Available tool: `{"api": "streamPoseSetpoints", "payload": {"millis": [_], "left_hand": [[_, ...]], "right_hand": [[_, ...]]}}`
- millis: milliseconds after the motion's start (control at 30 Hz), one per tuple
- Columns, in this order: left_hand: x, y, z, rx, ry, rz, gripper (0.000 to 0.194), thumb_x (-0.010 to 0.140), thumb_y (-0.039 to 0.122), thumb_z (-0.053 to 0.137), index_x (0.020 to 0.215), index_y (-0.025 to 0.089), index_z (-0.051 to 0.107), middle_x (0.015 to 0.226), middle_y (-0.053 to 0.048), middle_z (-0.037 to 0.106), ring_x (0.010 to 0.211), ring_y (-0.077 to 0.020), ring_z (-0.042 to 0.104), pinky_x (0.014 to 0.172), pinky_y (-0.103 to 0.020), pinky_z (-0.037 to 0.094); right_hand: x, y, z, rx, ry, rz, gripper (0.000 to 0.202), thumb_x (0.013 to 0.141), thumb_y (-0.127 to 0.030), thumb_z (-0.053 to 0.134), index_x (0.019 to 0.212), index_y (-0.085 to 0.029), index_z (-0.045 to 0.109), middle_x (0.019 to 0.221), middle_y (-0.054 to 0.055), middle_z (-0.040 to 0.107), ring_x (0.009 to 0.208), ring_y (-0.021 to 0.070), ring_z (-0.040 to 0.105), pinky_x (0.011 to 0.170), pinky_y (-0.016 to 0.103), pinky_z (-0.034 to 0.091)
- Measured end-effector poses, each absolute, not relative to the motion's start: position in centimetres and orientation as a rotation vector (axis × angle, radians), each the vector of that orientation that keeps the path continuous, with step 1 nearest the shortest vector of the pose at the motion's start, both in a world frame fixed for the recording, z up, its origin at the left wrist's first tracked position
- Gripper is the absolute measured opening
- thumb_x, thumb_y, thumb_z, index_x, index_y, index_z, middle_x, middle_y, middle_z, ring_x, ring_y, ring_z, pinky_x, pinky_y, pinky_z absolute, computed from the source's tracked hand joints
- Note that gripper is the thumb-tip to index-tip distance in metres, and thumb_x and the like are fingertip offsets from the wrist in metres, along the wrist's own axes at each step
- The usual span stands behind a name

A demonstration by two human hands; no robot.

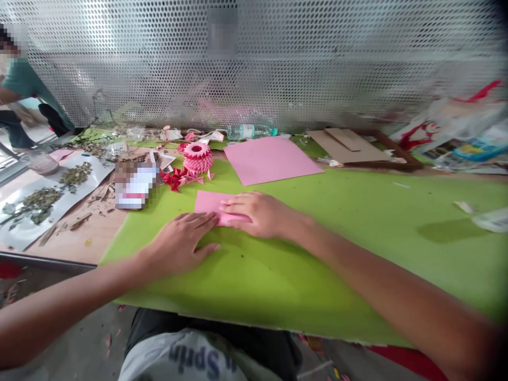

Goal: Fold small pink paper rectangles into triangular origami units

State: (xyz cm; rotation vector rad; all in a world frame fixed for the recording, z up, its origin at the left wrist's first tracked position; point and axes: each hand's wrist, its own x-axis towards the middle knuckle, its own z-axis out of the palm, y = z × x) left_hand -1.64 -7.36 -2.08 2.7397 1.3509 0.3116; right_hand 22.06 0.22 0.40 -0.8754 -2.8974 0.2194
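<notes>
A small rectangle of pink paper (206,200) lies flat on the green table cover (278,280). My left hand (186,238) rests on its lower left edge, fingers stretched out and thumb apart. From the right, my right hand (257,214) presses on the paper with its fingers laid over the top. Part of the paper is hidden under both hands. Just beyond it lies a larger pink sheet (273,159). Up and to the left stands a ring-shaped stack of folded pink paper (197,157), with red and pink folded pieces (174,180) beside it.
A plastic bottle (252,131) lies along the perforated metal wall (170,69). Cardboard (349,145) and plastic bags (456,132) stand at the back right. Dried plants on a white sheet (59,211) cover the left side. A person (29,84) sits at the far left.
</notes>
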Motion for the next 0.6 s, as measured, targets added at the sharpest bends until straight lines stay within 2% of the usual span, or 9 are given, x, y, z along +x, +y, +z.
{"api": "streamPoseSetpoints", "payload": {"millis": [100, 167, 233, 300, 400, 533, 600], "left_hand": [[-1.7, -7.2, -2.6, 2.697, 1.355, 0.371, 0.059, 0.098, 0.052, 0.047, 0.144, 0.016, 0.051, 0.149, -0.007, 0.052, 0.136, -0.0261, 0.052, 0.116, -0.044, 0.040], [-1.6, -7.0, -2.6, 2.695, 1.352, 0.380, 0.057, 0.097, 0.050, 0.050, 0.142, 0.015, 0.053, 0.147, -0.009, 0.054, 0.134, -0.0267, 0.053, 0.117, -0.045, 0.038], [-1.8, -6.9, -2.5, 2.695, 1.348, 0.369, 0.056, 0.096, 0.047, 0.052, 0.142, 0.015, 0.053, 0.147, -0.009, 0.054, 0.135, -0.0265, 0.052, 0.118, -0.045, 0.036], [-2.1, -6.9, -2.4, 2.689, 1.340, 0.345, 0.057, 0.096, 0.047, 0.051, 0.145, 0.018, 0.049, 0.151, -0.008, 0.050, 0.138, -0.0257, 0.049, 0.120, -0.046, 0.033], [-2.1, -6.9, -2.2, 2.690, 1.324, 0.294, 0.061, 0.098, 0.052, 0.046, 0.150, 0.021, 0.043, 0.155, -0.006, 0.045, 0.140, -0.0252, 0.046, 0.122, -0.048, 0.029], [-0.1, -7.2, -1.9, 2.786, 1.328, 0.293, 0.067, 0.094, 0.065, 0.045, 0.149, 0.025, 0.046, 0.148, -0.011, 0.053, 0.135, -0.0322, 0.050, 0.119, -0.055, 0.030], [0.8, -7.4, -1.8, 2.819, 1.413, 0.329, 0.065, 0.092, 0.067, 0.048, 0.143, 0.028, 0.055, 0.139, -0.014, 0.058, 0.131, -0.0373, 0.052, 0.115, -0.060, 0.033]], "right_hand": [[21.2, -1.3, 0.6, -0.923, -2.893, 0.117, 0.053, 0.099, -0.050, 0.049, 0.137, -0.016, 0.060, 0.141, 0.010, 0.060, 0.131, 0.0291, 0.057, 0.112, 0.053, 0.041], [20.5, -3.0, 0.3, -0.899, -2.865, 0.042, 0.058, 0.099, -0.054, 0.046, 0.140, -0.014, 0.057, 0.145, 0.011, 0.056, 0.136, 0.0295, 0.052, 0.116, 0.052, 0.036], [20.5, -4.7, -0.3, -0.928, -2.845, 0.002, 0.063, 0.100, -0.055, 0.042, 0.143, -0.010, 0.053, 0.145, 0.013, 0.055, 0.135, 0.0299, 0.053, 0.117, 0.051, 0.036], [21.4, -6.0, -1.0, -1.052, -2.807, -0.033, 0.060, 0.102, -0.051, 0.039, 0.144, -0.010, 0.052, 0.146, 0.013, 0.055, 0.135, 0.0299, 0.053, 0.116, 0.053, 0.037], [24.0, -7.1, -1.5, -1.251, -2.769, -0.058, 0.052, 0.103, -0.047, 0.038, 0.141, -0.016, 0.056, 0.144, 0.010, 0.056, 0.133, 0.0288, 0.055, 0.114, 0.055, 0.038], [25.7, -7.7, -1.2, -1.323, -2.747, -0.129, 0.052, 0.102, -0.046, 0.042, 0.141, -0.015, 0.057, 0.145, 0.010, 0.056, 0.133, 0.0294, 0.054, 0.111, 0.053, 0.042], [25.6, -7.8, -0.9, -1.312, -2.733, -0.185, 0.051, 0.101, -0.047, 0.045, 0.136, -0.014, 0.061, 0.141, 0.012, 0.059, 0.132, 0.0316, 0.055, 0.111, 0.055, 0.042]]}}
